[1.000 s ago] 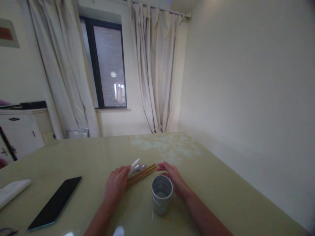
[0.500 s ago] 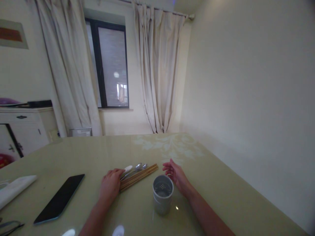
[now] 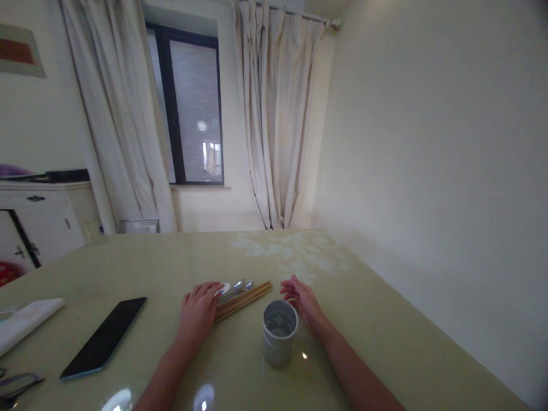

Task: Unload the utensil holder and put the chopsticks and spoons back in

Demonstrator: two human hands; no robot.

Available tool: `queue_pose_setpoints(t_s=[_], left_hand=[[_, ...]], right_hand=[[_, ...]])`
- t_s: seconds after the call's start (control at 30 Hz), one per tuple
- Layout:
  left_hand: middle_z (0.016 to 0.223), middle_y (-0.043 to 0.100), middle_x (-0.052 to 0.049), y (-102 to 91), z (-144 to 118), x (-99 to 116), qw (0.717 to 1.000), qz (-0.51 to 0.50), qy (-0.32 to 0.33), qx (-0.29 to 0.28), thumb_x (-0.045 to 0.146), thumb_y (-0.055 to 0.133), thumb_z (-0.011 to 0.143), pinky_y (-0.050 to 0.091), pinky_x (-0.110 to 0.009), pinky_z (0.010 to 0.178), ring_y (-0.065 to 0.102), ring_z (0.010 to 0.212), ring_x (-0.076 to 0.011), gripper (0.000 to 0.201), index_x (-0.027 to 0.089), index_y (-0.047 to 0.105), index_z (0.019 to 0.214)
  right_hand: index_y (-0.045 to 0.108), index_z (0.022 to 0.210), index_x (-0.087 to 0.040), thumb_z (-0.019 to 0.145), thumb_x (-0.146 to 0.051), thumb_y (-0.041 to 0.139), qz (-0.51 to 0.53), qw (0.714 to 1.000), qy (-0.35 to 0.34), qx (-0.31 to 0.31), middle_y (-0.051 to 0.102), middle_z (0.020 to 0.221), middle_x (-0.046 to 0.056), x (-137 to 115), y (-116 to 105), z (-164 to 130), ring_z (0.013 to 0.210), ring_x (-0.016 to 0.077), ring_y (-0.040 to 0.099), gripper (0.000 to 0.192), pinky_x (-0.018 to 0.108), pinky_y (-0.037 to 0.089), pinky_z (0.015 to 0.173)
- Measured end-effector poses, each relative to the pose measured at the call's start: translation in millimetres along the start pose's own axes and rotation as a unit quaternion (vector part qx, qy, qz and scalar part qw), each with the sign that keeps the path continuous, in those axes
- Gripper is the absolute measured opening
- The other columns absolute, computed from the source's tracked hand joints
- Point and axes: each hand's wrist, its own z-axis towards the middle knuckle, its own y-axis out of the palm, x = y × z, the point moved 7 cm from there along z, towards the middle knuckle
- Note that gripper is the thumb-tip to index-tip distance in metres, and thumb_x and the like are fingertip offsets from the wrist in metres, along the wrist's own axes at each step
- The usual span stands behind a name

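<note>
Nearest the camera, low in the frame just right of centre, a grey cylindrical holder (image 3: 279, 332) stands upright on the glossy desk (image 3: 385, 342), its mouth open and small holes showing in its bottom. It sits between the two forearms, closer to the right one.

Just above it, the right hand (image 3: 303, 301) rests at the holder's far right side, fingers loosely spread and slightly curled, closed on nothing; whether a fingertip touches the rim cannot be told.

Left of centre, the left hand (image 3: 197, 311) lies palm down, fingers apart and flat, its fingertips over the near ends of a bundle of chopsticks (image 3: 243, 301). Nothing is clamped; the hand presses or covers rather than grips.

The chopsticks' long axis runs diagonally, from lower left under the left fingertips up toward the right, with the far tips ending in the gap just left of the right hand's fingers. So the left hand is on the bundle, and the right hand is near only its far tips. The holder lies below and right of the bundle, close but apart from it.

Beside the chopsticks on their upper-left side lie spoons (image 3: 234, 287), one white and the others metallic, roughly parallel to the sticks, the white bowl touching the left fingertips.

Toward the lower left, well apart, lie a dark phone (image 3: 104, 337) face up and a folded white cloth (image 3: 25, 322).
</note>
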Motion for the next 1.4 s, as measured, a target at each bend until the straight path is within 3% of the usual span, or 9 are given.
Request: queue_pose_setpoints(t_s=[0.1,0.2,0.47,0.63,0.77,0.87,1.03,1.2,1.4], left_hand=[[0.126,0.076,-0.005,7.0,-3.9,27.9,0.997,-0.031,0.049,-0.050,0.029,0.053,0.104,0.047,-0.041,0.100,0.065,0.120,-0.0269,0.029,0.032,0.077,0.120],[0.119,0.075,-0.005,17.2,-6.4,42.5,0.992,-0.057,0.066,-0.087,0.030,0.059,0.101,0.046,-0.040,0.102,0.064,0.118,-0.0266,0.022,0.029,0.079,0.110],[0.115,0.074,-0.008,16.3,-4.8,43.8,0.983,-0.119,0.058,-0.127,0.025,0.055,0.100,0.048,-0.037,0.101,0.066,0.113,-0.0265,0.025,0.023,0.080,0.105],[0.111,0.075,-0.008,14.4,-7.9,47.6,0.979,-0.155,0.062,-0.121,0.025,0.058,0.097,0.049,-0.038,0.099,0.066,0.110,-0.0266,0.023,0.025,0.081,0.098],[0.104,0.074,-0.007,19.3,-12.5,52.0,0.970,-0.203,0.069,-0.118,0.024,0.062,0.094,0.049,-0.036,0.096,0.067,0.106,-0.0259,0.016,0.024,0.077,0.090],[0.102,0.073,-0.006,23.7,-15.4,54.6,0.963,-0.231,0.058,-0.127,0.021,0.062,0.092,0.049,-0.035,0.092,0.067,0.101,-0.0248,0.013,0.022,0.074,0.096],[0.105,0.072,-0.009,31.8,-18.2,56.7,0.955,-0.240,0.032,-0.168,0.020,0.059,0.092,0.049,-0.035,0.091,0.066,0.102,-0.0257,0.011,0.020,0.070,0.094],[0.105,0.072,-0.008,27.4,-19.2,59.2,0.956,-0.248,0.044,-0.151,0.022,0.057,0.093,0.049,-0.036,0.091,0.065,0.103,-0.0259,0.008,0.022,0.065,0.093],[0.115,0.073,-0.010,26.1,-19.2,65.3,0.967,-0.173,0.038,-0.181,0.019,0.051,0.097,0.048,-0.042,0.101,0.065,0.115,-0.0279,0.019,0.022,0.070,0.099]], right_hand=[[0.081,0.086,-0.015,0.069,-0.081,0.080,-0.009,1.000,-0.005,0.004,0.078,0.081,0.009,1.6,-1.6,1.4,0.065,0.0149,0.068,0.068,0.024,0.050,0.060],[0.081,0.086,-0.015,0.069,-0.084,0.077,-0.024,1.000,-0.011,0.008,0.078,0.081,0.009,4.8,-3.2,4.4,0.065,0.0156,0.068,0.070,0.025,0.050,0.059],[0.078,0.085,-0.017,0.070,-0.087,0.072,-0.085,0.995,-0.040,0.021,0.077,0.082,0.010,11.2,-4.3,10.5,0.074,0.0210,0.072,0.073,0.033,0.057,0.070],[0.077,0.087,-0.017,0.071,-0.086,0.069,-0.141,0.988,-0.060,0.013,0.077,0.084,0.010,12.7,-2.7,10.3,0.080,0.0259,0.075,0.071,0.039,0.060,0.079],[0.077,0.088,-0.017,0.066,-0.070,0.082,-0.199,0.977,-0.074,0.002,0.079,0.087,0.011,12.5,-1.8,10.4,0.086,0.0297,0.076,0.058,0.043,0.060,0.084],[0.077,0.091,-0.017,0.062,-0.054,0.088,-0.238,0.968,-0.076,-0.008,0.080,0.089,0.011,14.2,0.0,10.0,0.087,0.0307,0.076,0.048,0.042,0.060,0.082],[0.079,0.094,-0.016,0.064,-0.042,0.088,-0.298,0.950,-0.092,-0.021,0.078,0.084,0.011,14.2,6.4,6.5,0.079,0.0289,0.074,0.041,0.039,0.059,0.075],[0.082,0.079,-0.016,0.069,-0.035,0.085,-0.363,0.922,-0.131,-0.032,0.075,0.091,0.012,6.2,13.3,-0.3,0.081,0.0256,0.069,0.021,0.035,0.054,0.076],[0.084,0.080,-0.018,0.075,-0.026,0.080,-0.413,0.898,-0.139,-0.057,0.074,0.088,0.010,-0.4,16.7,-4.1,0.076,0.0230,0.067,0.011,0.032,0.051,0.072]])
